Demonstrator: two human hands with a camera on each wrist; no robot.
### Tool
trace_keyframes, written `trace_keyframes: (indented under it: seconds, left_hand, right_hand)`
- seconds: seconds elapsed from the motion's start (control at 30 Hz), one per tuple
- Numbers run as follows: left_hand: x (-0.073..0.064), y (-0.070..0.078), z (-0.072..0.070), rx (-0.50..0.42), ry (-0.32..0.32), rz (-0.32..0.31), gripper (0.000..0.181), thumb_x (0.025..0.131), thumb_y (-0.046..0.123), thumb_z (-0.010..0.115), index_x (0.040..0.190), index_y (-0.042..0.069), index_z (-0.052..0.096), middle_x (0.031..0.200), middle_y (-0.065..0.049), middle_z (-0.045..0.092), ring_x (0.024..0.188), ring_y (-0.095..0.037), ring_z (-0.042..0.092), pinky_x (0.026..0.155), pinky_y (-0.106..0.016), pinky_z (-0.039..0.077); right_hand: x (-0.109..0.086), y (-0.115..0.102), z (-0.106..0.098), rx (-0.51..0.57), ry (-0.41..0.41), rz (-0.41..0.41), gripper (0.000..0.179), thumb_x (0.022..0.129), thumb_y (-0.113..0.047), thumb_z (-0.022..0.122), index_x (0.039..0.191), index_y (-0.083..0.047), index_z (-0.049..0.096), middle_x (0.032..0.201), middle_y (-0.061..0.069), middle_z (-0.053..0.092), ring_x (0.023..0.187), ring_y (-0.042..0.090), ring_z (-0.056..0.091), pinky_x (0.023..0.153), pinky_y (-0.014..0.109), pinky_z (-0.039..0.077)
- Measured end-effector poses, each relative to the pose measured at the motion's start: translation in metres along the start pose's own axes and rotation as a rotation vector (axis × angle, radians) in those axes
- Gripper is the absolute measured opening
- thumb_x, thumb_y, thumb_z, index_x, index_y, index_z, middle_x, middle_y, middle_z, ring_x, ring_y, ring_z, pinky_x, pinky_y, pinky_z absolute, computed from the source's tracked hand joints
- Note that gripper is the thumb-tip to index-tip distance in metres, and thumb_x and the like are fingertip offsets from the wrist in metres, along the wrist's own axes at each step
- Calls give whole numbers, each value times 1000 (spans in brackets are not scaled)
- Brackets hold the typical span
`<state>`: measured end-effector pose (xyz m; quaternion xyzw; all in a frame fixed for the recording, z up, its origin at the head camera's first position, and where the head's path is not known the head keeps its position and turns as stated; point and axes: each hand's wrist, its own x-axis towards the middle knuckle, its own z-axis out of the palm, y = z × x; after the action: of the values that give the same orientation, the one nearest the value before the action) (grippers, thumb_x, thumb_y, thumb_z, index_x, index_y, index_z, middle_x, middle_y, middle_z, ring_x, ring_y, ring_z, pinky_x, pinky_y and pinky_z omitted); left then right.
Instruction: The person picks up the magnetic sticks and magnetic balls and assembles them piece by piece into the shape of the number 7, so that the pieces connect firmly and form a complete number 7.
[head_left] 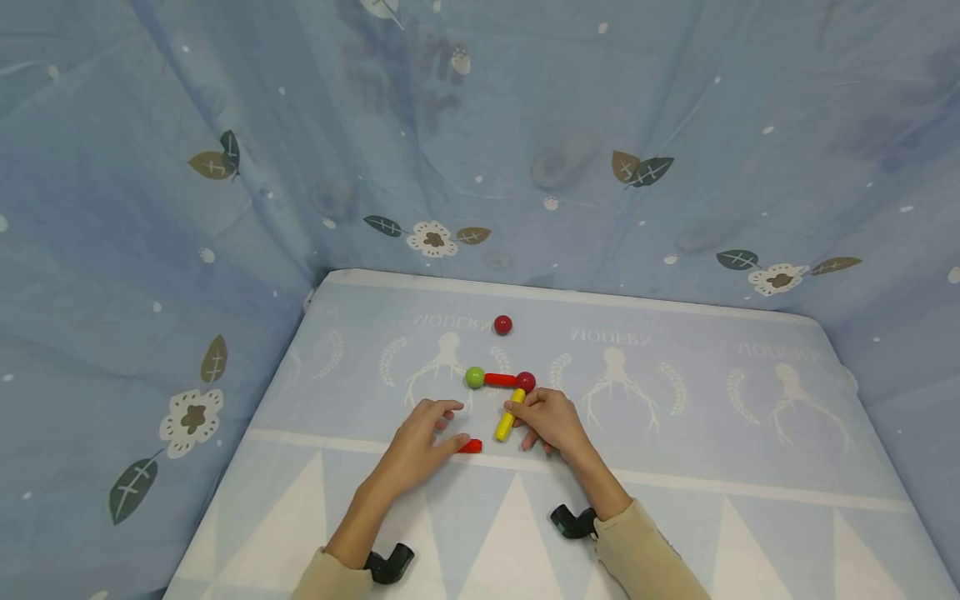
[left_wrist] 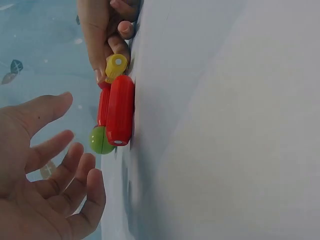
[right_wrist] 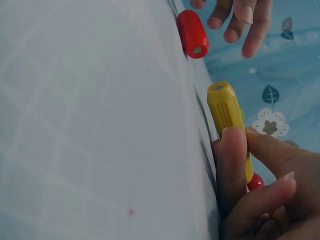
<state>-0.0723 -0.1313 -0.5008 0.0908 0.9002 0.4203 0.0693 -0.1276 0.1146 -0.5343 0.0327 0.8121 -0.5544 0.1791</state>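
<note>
My right hand (head_left: 553,421) pinches a yellow rod (head_left: 510,416) between thumb and fingers, its far end right at a dark red ball (head_left: 526,382). From that ball a red rod (head_left: 500,380) runs left to a green ball (head_left: 475,377), all in one line on the table. My left hand (head_left: 420,442) hovers with fingers spread and holds nothing. Partly hidden under its thumb in the head view, a second red rod (left_wrist: 121,111) lies loose on the table. Metal discs show at the rod ends in the wrist views.
Farther back on the table (head_left: 675,458) sits another red ball (head_left: 503,325). Patterned blue cloth (head_left: 525,150) hangs behind and at the sides. Black angled pieces (head_left: 392,564) are at both wrists.
</note>
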Motion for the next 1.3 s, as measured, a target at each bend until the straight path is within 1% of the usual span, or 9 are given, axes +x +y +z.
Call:
trace_keyframes:
  seconds: [0.1, 0.23, 0.3, 0.43, 0.7, 1.17, 1.3]
  left_hand:
    - [-3, -2, 2, -1, -22, 33, 46, 89, 26, 79, 131, 15, 63, 117, -2, 57, 101, -19, 56, 83, -38, 50]
    - [-4, -5, 5, 36, -65, 80, 38, 90, 24, 78, 124, 14, 68, 117, 0, 58, 99, -17, 56, 85, -37, 50]
    - [-4, -7, 6, 56, -85, 86, 35, 89, 22, 78, 122, 14, 69, 115, 2, 59, 97, -15, 56, 85, -37, 50]
    - [-4, -8, 8, 94, -106, 75, 33, 89, 22, 78, 121, 16, 70, 112, 4, 59, 95, -13, 55, 84, -36, 48]
    - [-4, -7, 11, 151, -107, 71, 31, 89, 21, 78, 119, 17, 70, 109, 3, 58, 97, -14, 54, 85, -37, 49]
    - [-3, -8, 14, 164, -94, 57, 23, 89, 18, 78, 111, 19, 72, 105, 3, 55, 92, -13, 53, 80, -33, 48]
    - [-2, -8, 13, 184, -92, 61, 23, 88, 18, 79, 110, 18, 72, 100, 4, 54, 90, -13, 50, 76, -31, 46]
  right_hand:
    - [0, 1, 0, -2, 4, 4, 44, 87, -46, 77, 90, -4, 63, 74, 4, 71, 45, 25, 64, 34, 23, 33]
    - [1, 1, 0, 2, 7, 10, 44, 87, -46, 77, 91, -4, 63, 74, 4, 71, 46, 25, 63, 34, 24, 34]
    - [1, 1, 0, 7, 8, 16, 43, 87, -45, 77, 91, -4, 63, 74, 5, 71, 46, 26, 63, 34, 24, 34]
    - [2, 1, 0, 7, 10, 16, 42, 87, -45, 78, 90, -5, 63, 74, 4, 71, 46, 26, 63, 34, 24, 34]
    - [2, 1, 0, 18, 1, 15, 43, 86, -44, 78, 91, -5, 63, 75, 5, 71, 46, 26, 64, 34, 24, 34]
    - [3, 3, 1, 27, -1, 7, 42, 86, -43, 78, 92, -4, 63, 75, 5, 71, 45, 25, 63, 34, 24, 35]
    - [3, 4, 2, 25, -3, 9, 43, 86, -44, 78, 92, -4, 63, 75, 5, 71, 45, 25, 63, 34, 24, 35]
